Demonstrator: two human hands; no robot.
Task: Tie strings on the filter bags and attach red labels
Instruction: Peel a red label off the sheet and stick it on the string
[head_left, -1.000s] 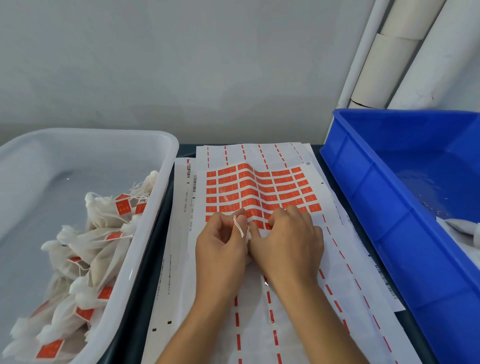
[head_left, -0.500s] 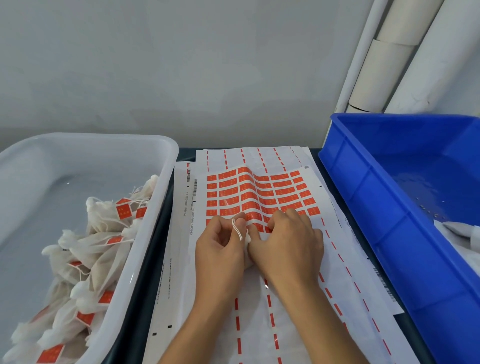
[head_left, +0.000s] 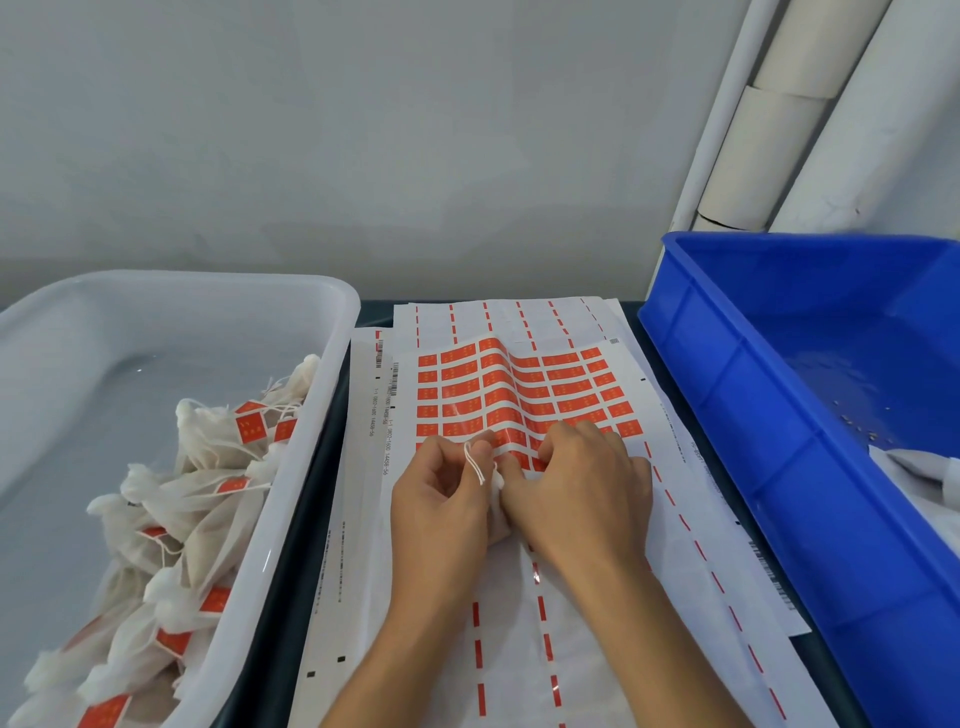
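A sheet of red labels (head_left: 524, 387) lies on the table in front of me, buckled up along its middle. My left hand (head_left: 441, 501) grips a white filter bag (head_left: 496, 512), mostly hidden between my two hands, and its white string (head_left: 474, 466) loops over my fingers. My right hand (head_left: 582, 486) rests curled on the near edge of the label sheet, fingertips on the lowest red labels; whether it pinches one is hidden.
A white tub (head_left: 311, 415) on the left holds several tied bags with red labels (head_left: 208, 499). A blue crate (head_left: 753, 467) stands at the right with white bags (head_left: 919, 467) in its corner. Used label backing sheets (head_left: 519, 649) lie under my forearms. White pipes (head_left: 810, 109) rise at the back right.
Both hands stay at the sheet's near edge with only small finger movements. The view has shifted slightly.
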